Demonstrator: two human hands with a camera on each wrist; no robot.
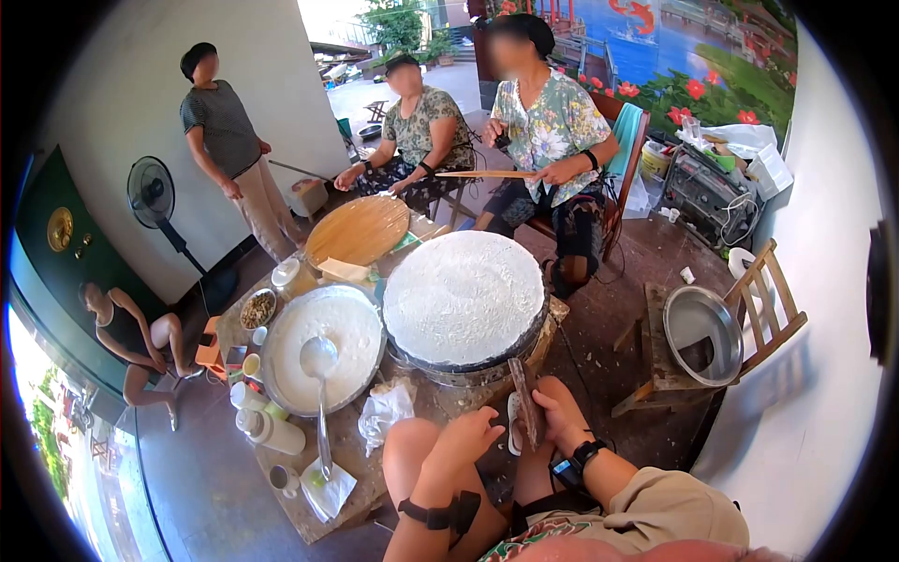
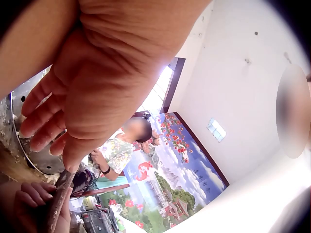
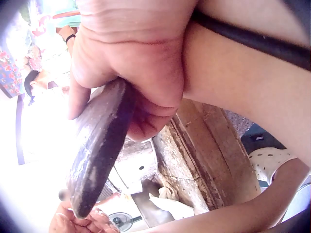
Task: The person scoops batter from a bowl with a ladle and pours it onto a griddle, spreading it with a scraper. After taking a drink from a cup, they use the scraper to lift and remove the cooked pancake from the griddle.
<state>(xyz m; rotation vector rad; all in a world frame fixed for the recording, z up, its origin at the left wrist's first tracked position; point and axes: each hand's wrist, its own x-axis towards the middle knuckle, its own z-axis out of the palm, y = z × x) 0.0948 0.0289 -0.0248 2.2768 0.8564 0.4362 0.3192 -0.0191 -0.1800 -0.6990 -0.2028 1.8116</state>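
Past white walls [image 1: 94,103], to a worn wooden table [image 1: 370,482]; bearing a wide, white-coated round pan [image 1: 459,369], beside a smaller basin [image 1: 266,356]; gripping a flat dark tool [image 1: 526,407] near the pan, right hand [image 1: 562,419] curled round it; left hand [image 1: 471,436] loosely curled, holding nothing, close by; apparently handling the tool off the pan; calling for steady right fingers.
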